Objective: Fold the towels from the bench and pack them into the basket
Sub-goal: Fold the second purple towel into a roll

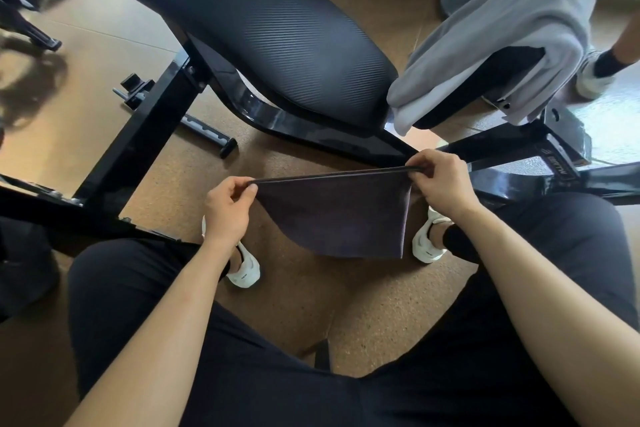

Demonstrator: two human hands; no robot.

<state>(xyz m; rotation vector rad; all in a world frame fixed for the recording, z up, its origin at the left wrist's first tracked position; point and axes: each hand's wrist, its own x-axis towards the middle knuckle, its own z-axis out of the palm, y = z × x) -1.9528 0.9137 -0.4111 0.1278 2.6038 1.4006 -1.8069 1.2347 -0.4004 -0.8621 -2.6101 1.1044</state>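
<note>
The left grip and right grip are each clamped on a top corner of a dark towel, pinching it. Its upper edge is stretched taut in the air and the rest hangs above the floor, just in front of the table. A grey towel lies draped over the table's right end.
</note>
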